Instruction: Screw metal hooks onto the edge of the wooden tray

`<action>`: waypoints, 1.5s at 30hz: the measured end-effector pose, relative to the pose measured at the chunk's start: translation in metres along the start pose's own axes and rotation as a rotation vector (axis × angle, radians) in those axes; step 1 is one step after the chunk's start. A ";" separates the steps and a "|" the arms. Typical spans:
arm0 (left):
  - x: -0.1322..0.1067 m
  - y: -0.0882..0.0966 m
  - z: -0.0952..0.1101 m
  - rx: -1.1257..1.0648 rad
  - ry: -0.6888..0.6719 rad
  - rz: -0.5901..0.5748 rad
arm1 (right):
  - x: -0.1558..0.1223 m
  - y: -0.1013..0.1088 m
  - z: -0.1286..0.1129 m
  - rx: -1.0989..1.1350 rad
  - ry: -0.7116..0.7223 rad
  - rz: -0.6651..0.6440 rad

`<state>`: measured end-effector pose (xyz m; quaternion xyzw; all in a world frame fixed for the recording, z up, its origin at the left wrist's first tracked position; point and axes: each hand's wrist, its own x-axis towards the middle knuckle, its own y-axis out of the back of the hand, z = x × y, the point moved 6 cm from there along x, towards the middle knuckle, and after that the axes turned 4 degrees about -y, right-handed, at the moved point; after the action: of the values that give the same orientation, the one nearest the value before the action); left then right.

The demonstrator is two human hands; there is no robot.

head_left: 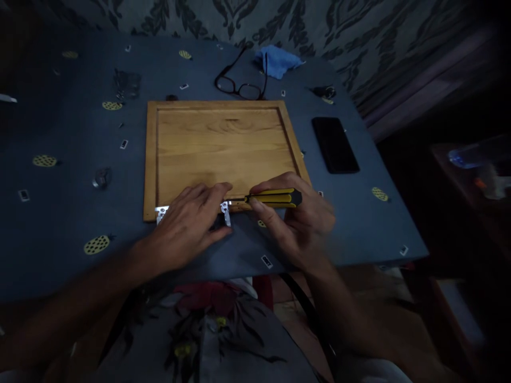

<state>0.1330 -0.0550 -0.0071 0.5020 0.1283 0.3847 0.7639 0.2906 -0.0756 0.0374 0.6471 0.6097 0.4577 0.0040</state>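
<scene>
A framed wooden panel lies flat on the table, with shiny metal hardware along its front edge. My left hand covers the middle of that hardware, fingers on top and thumb toward me, holding it against the wood. Only its two ends show, so its exact kind is hidden. In my right hand is a screwdriver with a yellow and black handle. The screwdriver lies nearly level, and its shaft points left toward the right end of the hardware. Whether its tip touches a screw is too small to tell.
Behind the panel lie eyeglasses and a blue cloth. A black phone and dark keys lie to the right. A clear bag and a small shiny object are on the left. The table ends close to me.
</scene>
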 end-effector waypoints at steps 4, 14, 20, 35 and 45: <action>0.000 0.006 0.000 0.028 -0.012 0.006 | -0.001 0.001 0.002 -0.006 -0.026 0.017; -0.025 0.051 -0.024 0.117 0.132 0.129 | -0.002 0.002 0.002 -0.027 -0.042 0.022; -0.055 0.074 -0.053 0.089 0.426 0.166 | -0.005 0.000 0.010 0.097 -0.149 -0.006; -0.072 0.060 -0.048 0.020 0.165 0.174 | 0.012 -0.020 0.035 0.245 -0.412 0.182; -0.037 0.027 0.007 0.111 0.000 0.128 | 0.023 -0.059 0.113 0.474 -0.546 0.083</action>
<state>0.1005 -0.0810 0.0124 0.5506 0.1171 0.4249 0.7090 0.3075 0.0200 -0.0479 0.7527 0.6484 0.1140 -0.0023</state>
